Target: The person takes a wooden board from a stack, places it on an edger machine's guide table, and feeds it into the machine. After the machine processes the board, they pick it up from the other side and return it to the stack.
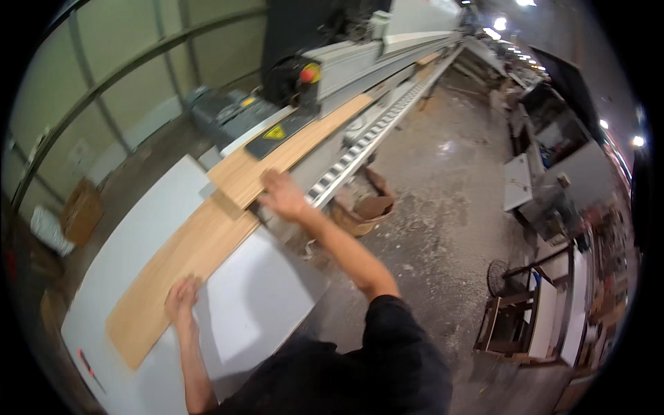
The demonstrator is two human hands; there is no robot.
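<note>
"Where've you got the L hand [182,299]?"
"On my feed: at the near wood board [176,259]'s edge, fingers part-curled; can't tell if it's gripping. Board's on the white panel [259,283]."
"R hand [282,196]?"
"Bent at the far board [311,142]'s edge (grip unclear, bit blurry); that bd's partly in the machine [339,69]."

The wall [117,41] was pale green with gray bars [160,47]. A brown box [83,213] sat near it, beside a white bag [51,230]. The floor [443,180] was gray and spotty. Small lights [499,23] shone far back. Maybe a cart [508,321] stood on the right.
</note>
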